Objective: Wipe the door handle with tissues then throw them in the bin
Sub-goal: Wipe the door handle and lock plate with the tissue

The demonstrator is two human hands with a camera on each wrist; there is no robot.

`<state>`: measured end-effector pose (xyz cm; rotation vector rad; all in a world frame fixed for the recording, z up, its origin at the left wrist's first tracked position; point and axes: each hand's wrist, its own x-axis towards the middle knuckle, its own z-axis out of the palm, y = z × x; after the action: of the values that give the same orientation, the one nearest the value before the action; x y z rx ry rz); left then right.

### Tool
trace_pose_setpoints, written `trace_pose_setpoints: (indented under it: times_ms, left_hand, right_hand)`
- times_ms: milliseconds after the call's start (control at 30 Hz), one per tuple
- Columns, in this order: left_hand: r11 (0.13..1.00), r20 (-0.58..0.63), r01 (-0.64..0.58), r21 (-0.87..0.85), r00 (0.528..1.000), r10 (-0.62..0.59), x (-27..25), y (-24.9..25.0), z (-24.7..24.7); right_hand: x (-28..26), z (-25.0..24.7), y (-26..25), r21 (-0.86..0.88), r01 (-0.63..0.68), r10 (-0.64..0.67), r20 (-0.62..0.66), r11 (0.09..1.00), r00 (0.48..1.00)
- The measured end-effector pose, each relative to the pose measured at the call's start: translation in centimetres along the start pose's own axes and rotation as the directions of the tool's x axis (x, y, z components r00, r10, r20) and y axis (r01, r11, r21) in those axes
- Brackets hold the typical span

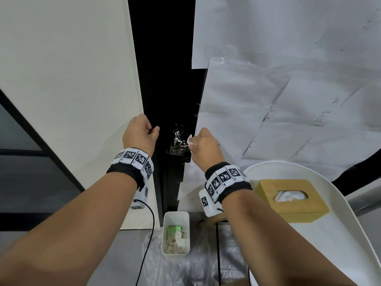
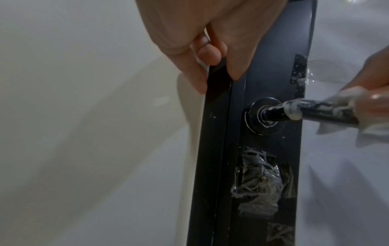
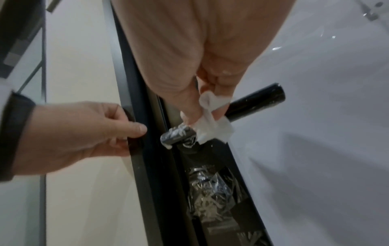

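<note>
The black lever door handle [image 1: 177,139] [image 2: 315,111] [image 3: 256,101] sticks out of a black door edge [image 2: 212,149] and carries white smears near its base. My right hand [image 1: 204,145] [image 3: 189,50] grips a crumpled white tissue [image 1: 189,139] [image 2: 345,98] [image 3: 212,126] wrapped round the middle of the handle. The outer end of the handle beyond the tissue looks clean. My left hand [image 1: 140,133] [image 2: 202,50] [image 3: 84,131] grips the door edge just above and left of the handle. A white rectangular bin [image 1: 165,234] stands on the floor below, holding used tissues.
A wooden tissue box [image 1: 288,203] with a tissue poking out sits on a white rounded seat [image 1: 340,234] at the right. Paper sheets [image 1: 268,100] cover the door face. Clear plastic wraps the lock [image 2: 258,179] under the handle. A plastic sheet [image 1: 198,265] lies under the bin.
</note>
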<state>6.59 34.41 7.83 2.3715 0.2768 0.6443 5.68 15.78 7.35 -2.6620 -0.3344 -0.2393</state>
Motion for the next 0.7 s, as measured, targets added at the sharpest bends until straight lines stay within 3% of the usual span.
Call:
trace_pose_setpoints:
  times_ms: [100, 300, 467, 567, 700]
  left_hand:
    - [1.000, 0.007, -0.013, 0.001, 1.000, 0.013, 0.2, -0.3, 0.0]
    - [1.000, 0.004, -0.011, 0.007, 1.000, 0.011, 0.0, -0.3, 0.0]
    - [1.000, 0.010, -0.007, 0.015, 1.000, 0.007, 0.0, -0.2, -0.1]
    - [1.000, 0.016, -0.020, 0.005, 1.000, 0.020, 0.0, -0.2, -0.1]
    - [1.000, 0.011, -0.012, 0.008, 1.000, 0.012, -0.1, -0.1, -0.1]
  right_hand:
    - [0.0, -0.8, 0.3, 0.025, -0.011, 0.012, -0.024, 1.000, 1.000]
    - [-0.4, -0.2, -0.7, -0.108, -0.038, 0.041, 0.022, 0.993, 0.999]
    - [0.1, 0.9, -2.4, -0.022, 0.038, -0.037, 0.039, 0.999, 0.999]
    - [0.3, 0.2, -1.5, 0.039, -0.008, 0.008, 0.018, 0.999, 1.000]
    - [-0.3, 0.4, -0.6, -0.014, -0.044, 0.044, -0.022, 0.999, 0.999]
